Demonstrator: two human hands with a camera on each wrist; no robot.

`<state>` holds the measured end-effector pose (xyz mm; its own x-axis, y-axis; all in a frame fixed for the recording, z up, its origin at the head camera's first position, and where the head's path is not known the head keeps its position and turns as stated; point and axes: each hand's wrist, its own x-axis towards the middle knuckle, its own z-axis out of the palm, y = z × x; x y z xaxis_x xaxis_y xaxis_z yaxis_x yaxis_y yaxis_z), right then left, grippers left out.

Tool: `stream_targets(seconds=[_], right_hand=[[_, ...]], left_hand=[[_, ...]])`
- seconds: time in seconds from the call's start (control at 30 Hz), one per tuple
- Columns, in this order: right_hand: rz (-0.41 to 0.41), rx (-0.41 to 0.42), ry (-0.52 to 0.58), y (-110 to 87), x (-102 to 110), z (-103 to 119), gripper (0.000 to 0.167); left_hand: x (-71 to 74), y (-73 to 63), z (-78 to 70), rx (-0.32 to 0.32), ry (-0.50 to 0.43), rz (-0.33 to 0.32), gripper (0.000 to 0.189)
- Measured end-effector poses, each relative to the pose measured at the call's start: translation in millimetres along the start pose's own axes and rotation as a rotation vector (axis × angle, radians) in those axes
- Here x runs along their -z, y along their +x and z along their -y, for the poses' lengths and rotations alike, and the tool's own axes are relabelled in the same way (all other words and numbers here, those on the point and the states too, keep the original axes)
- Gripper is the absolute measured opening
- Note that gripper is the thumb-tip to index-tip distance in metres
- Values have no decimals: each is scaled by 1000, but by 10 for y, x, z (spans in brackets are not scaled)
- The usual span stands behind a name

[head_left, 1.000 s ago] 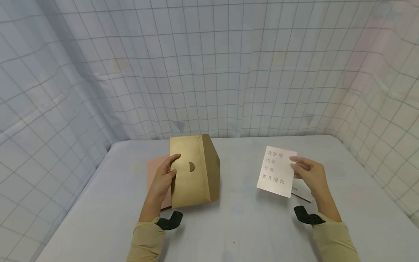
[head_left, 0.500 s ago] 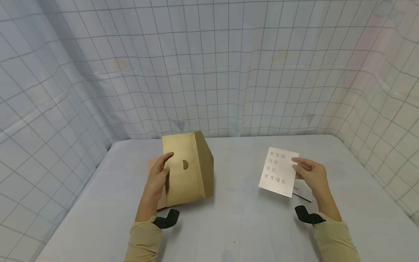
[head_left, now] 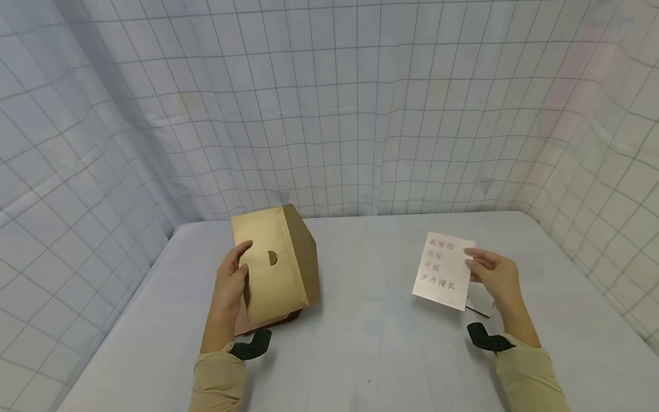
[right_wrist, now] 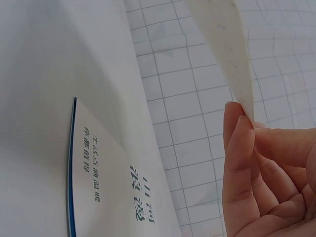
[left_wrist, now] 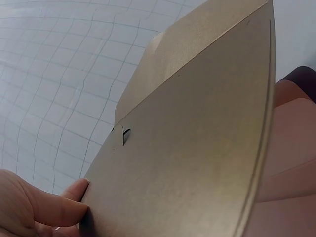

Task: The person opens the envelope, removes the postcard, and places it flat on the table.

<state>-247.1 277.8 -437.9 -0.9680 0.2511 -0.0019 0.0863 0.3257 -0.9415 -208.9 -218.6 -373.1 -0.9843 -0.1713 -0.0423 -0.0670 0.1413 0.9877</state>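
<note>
My left hand (head_left: 228, 286) pinches the left edge of a gold paper envelope (head_left: 270, 286), held tilted above the table. Its pointed flap (head_left: 304, 257) stands unfolded to the right, and a half-moon slit shows on its front. In the left wrist view, thumb and fingers (left_wrist: 54, 210) grip the envelope's edge. On the right side, my right hand (head_left: 500, 283) pinches the right edge of a white card (head_left: 437, 272) bearing several lines of Chinese characters. The right wrist view shows this card (right_wrist: 234, 54) nearly edge-on between thumb and fingertips.
Beneath the envelope lies a pink flat item (head_left: 242, 321), mostly hidden, with something dark beside it. White printed cards (head_left: 480, 300) with a dark blue edge lie on the table under my right hand. Checked cloth (head_left: 355, 114) hangs around the white table (head_left: 360, 355).
My left hand has moved left with the envelope, covering more of the pink item. My right hand and its card have shifted slightly right.
</note>
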Motion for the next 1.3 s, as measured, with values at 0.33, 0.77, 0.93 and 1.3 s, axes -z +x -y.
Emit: stream_targets(seconds=[0.33, 0.77, 0.93, 1.3], right_hand=[[-21, 63, 8, 188, 114, -300, 40], [-38, -7, 67, 212, 253, -364, 47], [-53, -22, 97, 226, 294, -388, 44], [1, -117, 132, -120, 411, 84, 16]], left_hand=[[155, -42, -16, 8, -2, -37, 50], [346, -85, 23, 18, -5, -104, 51], [443, -98, 38, 38, -4, -117, 52], [551, -97, 107, 116, 56, -95, 51]])
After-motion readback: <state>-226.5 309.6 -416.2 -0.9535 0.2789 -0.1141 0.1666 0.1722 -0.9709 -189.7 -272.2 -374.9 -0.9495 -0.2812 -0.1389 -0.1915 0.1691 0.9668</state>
